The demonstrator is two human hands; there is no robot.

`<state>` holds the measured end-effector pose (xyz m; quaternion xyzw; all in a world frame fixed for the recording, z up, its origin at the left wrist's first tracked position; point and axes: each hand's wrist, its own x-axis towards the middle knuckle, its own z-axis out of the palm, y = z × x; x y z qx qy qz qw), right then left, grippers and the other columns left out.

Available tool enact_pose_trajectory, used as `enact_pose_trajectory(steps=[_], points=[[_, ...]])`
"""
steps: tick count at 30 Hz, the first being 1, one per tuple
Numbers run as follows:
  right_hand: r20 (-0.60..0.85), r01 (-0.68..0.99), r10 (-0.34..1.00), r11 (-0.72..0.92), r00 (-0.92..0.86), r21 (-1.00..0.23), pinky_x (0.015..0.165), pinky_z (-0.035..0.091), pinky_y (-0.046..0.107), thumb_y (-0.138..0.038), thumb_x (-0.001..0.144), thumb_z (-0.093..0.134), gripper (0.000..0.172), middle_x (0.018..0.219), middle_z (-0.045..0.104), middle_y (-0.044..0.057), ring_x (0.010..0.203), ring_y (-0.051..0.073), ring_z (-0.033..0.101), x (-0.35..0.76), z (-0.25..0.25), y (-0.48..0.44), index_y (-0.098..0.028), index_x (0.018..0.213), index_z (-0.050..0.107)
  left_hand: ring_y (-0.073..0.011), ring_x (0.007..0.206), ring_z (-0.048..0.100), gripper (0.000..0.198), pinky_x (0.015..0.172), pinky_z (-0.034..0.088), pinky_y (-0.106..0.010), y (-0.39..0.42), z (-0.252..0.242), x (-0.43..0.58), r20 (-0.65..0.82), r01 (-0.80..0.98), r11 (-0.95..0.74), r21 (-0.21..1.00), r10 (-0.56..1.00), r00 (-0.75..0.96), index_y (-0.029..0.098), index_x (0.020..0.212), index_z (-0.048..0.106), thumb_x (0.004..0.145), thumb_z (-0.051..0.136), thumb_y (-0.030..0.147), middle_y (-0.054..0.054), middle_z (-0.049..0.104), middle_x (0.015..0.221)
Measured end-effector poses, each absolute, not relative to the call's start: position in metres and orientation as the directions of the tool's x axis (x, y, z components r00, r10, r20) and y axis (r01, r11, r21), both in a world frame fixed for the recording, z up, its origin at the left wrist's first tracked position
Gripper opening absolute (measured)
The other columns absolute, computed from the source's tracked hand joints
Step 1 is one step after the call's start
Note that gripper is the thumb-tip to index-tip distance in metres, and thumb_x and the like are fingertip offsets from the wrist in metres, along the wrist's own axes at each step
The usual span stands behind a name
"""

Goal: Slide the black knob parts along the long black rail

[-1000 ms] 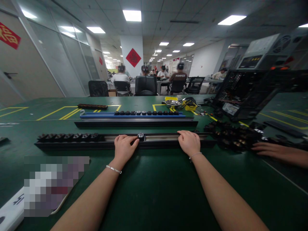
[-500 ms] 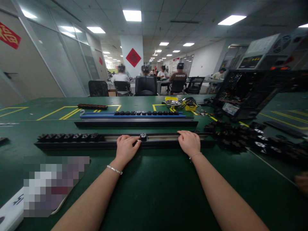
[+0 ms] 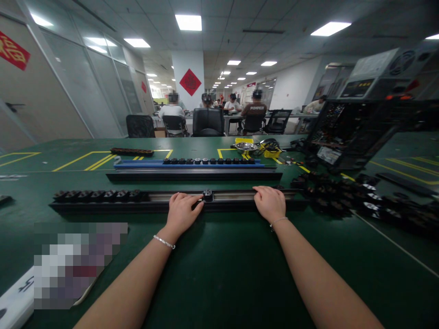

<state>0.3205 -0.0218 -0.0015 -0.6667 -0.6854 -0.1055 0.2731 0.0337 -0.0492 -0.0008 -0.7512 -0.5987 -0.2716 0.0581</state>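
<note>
A long black rail (image 3: 236, 206) with a pale metal channel lies across the table before me. In its channel sits a single small black socket-like module (image 3: 207, 195). My left hand (image 3: 183, 210) has its index finger and thumb closed against the module's left side, the other fingers curled over the rail. Farther right, my right hand (image 3: 270, 202) grips the rail, its fingers folded over the far edge. Several similar modules (image 3: 99, 195) stand in a row at the rail's left end. What lies under both palms is hidden.
Behind the rail lies another black rail (image 3: 192, 176) and a blue strip (image 3: 144, 165) bearing several small black pieces. A heap of black modules (image 3: 329, 196) is at right, below an opened computer case (image 3: 343, 132). A metal bowl (image 3: 247, 146) stands farther back.
The module has slid slightly right along the channel, with my left hand following it. My right hand has stayed in place. A blurred shape at the far right edge is gone.
</note>
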Motion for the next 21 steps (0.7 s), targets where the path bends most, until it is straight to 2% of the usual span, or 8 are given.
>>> enact_pose_trajectory(steps=[21], points=[[0.527,0.966,0.849,0.1,0.041,-0.237,0.096,0.029,0.039,-0.021,0.083,0.037,0.035,0.11,0.067,0.003,0.106,0.018,0.056,0.3196,-0.0023,-0.0223,-0.022,0.101,0.068,-0.0217,0.098,0.055,0.033,0.099,0.025,-0.046,-0.0506,-0.0014,0.0351,0.466,0.936,-0.307,0.174,0.863,0.196,0.035,0.111,0.063,0.086,0.045,0.045,0.0,0.071,0.096]])
